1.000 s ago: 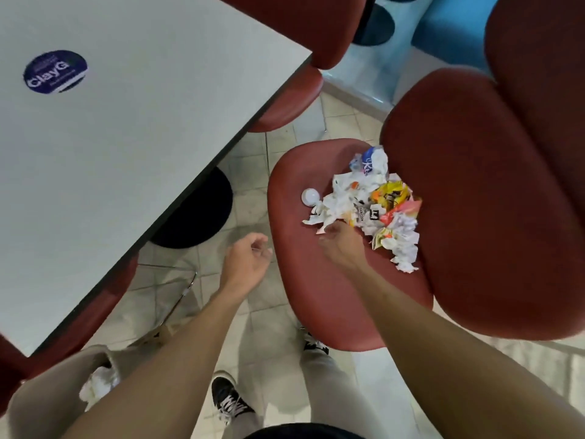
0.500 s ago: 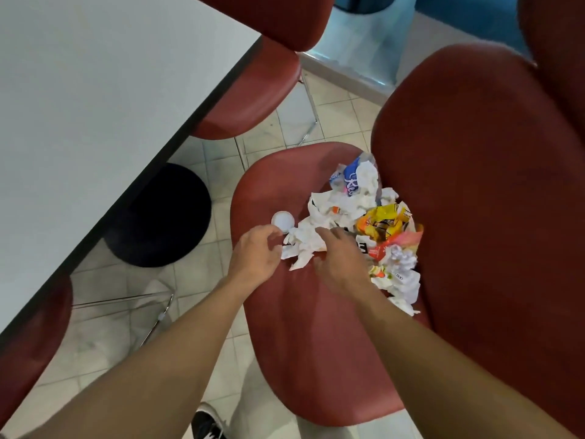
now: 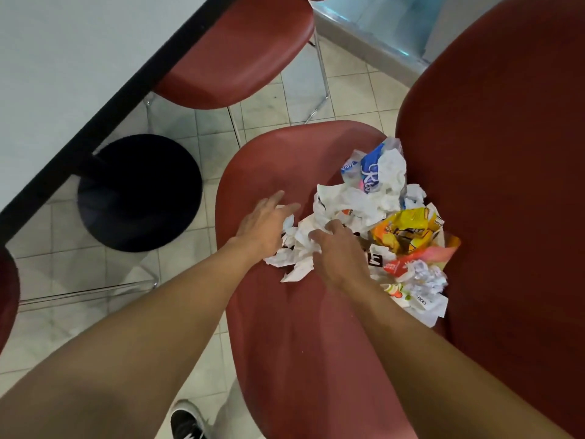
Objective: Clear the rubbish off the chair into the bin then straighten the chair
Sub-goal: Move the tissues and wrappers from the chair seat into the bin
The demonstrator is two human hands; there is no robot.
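Note:
A red chair seat (image 3: 300, 343) holds a heap of rubbish (image 3: 376, 204): crumpled white paper, a blue and white wrapper (image 3: 370, 169), a yellow packet (image 3: 405, 229) and a red wrapper (image 3: 411, 264). The heap lies against the chair's red backrest (image 3: 506, 185). My left hand (image 3: 264, 224) rests on the heap's left edge with fingers spread over the white paper and a small white cap hidden beneath. My right hand (image 3: 338, 255) curls its fingers into crumpled white paper (image 3: 300, 245) at the near side of the heap. No bin is in view.
A white table (image 3: 79, 58) with a dark edge fills the upper left, on a black round base (image 3: 139, 191). Another red chair (image 3: 240, 58) is tucked under it, a third shows at the left edge (image 3: 8, 296). The floor is pale tile. My shoe (image 3: 186, 423) is below.
My left hand came forward from beside the chair onto the heap's left edge, covering the white cap. My right hand dug further into the paper. The view moved closer to the seat.

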